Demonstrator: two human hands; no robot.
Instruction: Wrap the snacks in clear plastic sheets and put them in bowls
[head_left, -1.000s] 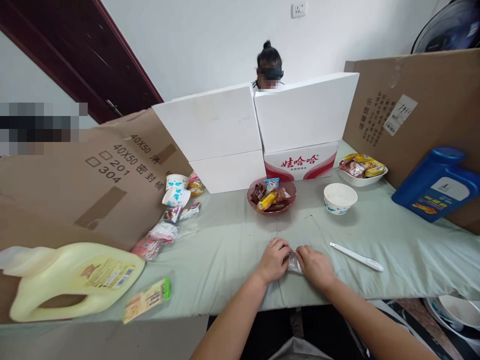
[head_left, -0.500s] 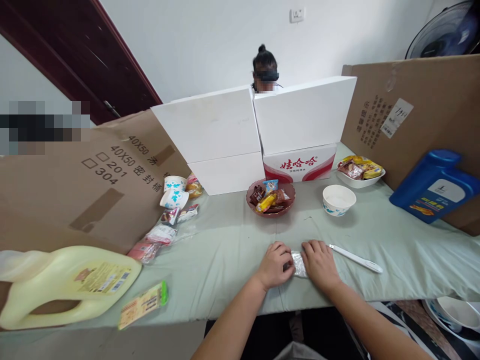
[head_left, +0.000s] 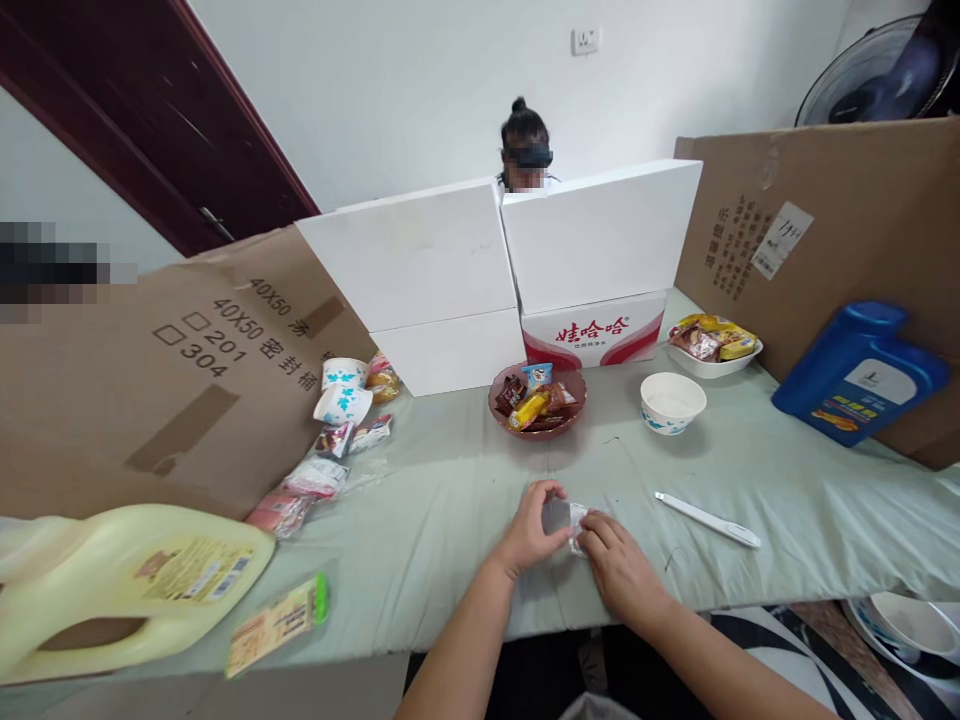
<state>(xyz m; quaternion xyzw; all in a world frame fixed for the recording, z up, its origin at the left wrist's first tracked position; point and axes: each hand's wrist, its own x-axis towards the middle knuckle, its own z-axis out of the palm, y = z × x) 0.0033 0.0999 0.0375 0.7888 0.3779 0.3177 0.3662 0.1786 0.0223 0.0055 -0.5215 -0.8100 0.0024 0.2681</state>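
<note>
Both hands meet over a small clear plastic wrapper (head_left: 564, 517) at the near edge of the desk (head_left: 450, 480), which is covered in a pale green cloth. The left hand (head_left: 531, 528) has its thumb and fingers pinched closed on the wrapper's left end and lifts that end up off the cloth. The right hand (head_left: 616, 560) lies lower, its fingertips pressed on the wrapper's right end; whether its grip closes around the plastic or only pins it down is hard to tell from this angle.

Just to the right of the hands lies a white pen-like tool (head_left: 707, 519), apart from both. Farther back at the centre stands a brown bowl (head_left: 537, 400) filled with wrapped snacks, and to its right a white paper bowl (head_left: 673, 402). Behind that, a white dish (head_left: 714, 344) holds more packets. A blue jug (head_left: 858, 372) leans against the cardboard screen (head_left: 840, 220) on the right.

On the left, a pale yellow detergent bottle (head_left: 127, 585) lies on its side, with a flat snack packet (head_left: 277, 625) just beside it. Loose packets (head_left: 315, 478) and two patterned paper cups (head_left: 341, 390) trail toward the white foam boxes (head_left: 510, 260) at the back, behind which another person (head_left: 523, 150) sits.
</note>
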